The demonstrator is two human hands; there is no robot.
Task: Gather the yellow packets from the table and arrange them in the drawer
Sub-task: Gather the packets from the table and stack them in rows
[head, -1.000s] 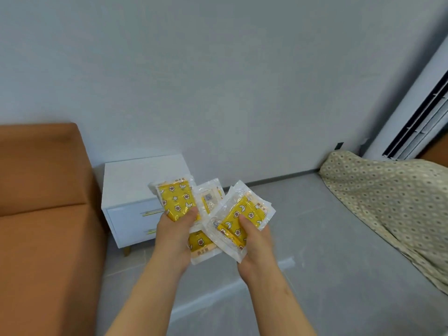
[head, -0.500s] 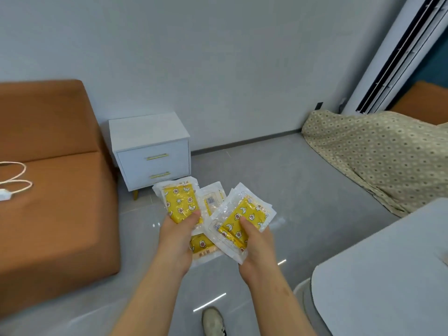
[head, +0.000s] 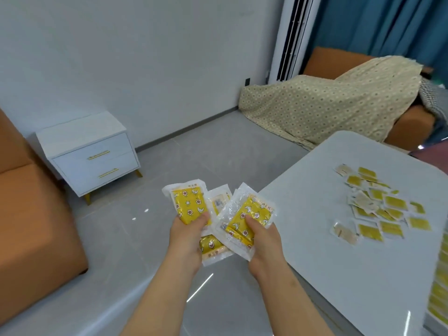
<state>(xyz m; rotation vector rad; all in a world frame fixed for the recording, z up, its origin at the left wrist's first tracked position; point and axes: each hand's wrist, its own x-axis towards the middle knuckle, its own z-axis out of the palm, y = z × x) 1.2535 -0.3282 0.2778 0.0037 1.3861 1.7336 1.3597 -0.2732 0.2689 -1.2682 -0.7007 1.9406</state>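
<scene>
Both my hands hold yellow packets in clear wrappers above the floor. My left hand [head: 186, 236] grips a fanned bunch, its top packet [head: 189, 203] showing stars and moons. My right hand [head: 263, 241] grips another yellow packet [head: 247, 220], thumb across its face. Several more yellow packets [head: 378, 209] lie scattered on the white table [head: 327, 263] to the right. A white two-drawer nightstand [head: 89, 156] stands by the wall at the left, with both drawers closed.
An orange sofa [head: 31, 226] fills the left edge beside the nightstand. A patterned beige cloth [head: 327, 103] covers another orange seat at the back right. Grey tile floor [head: 194, 170] lies between table and nightstand. A yellow stack [head: 438, 287] sits at the table's right edge.
The view has swung right and down: the nightstand slid to the left and the table with its scattered packets came into sight. Both hands keep the same hold on their packets.
</scene>
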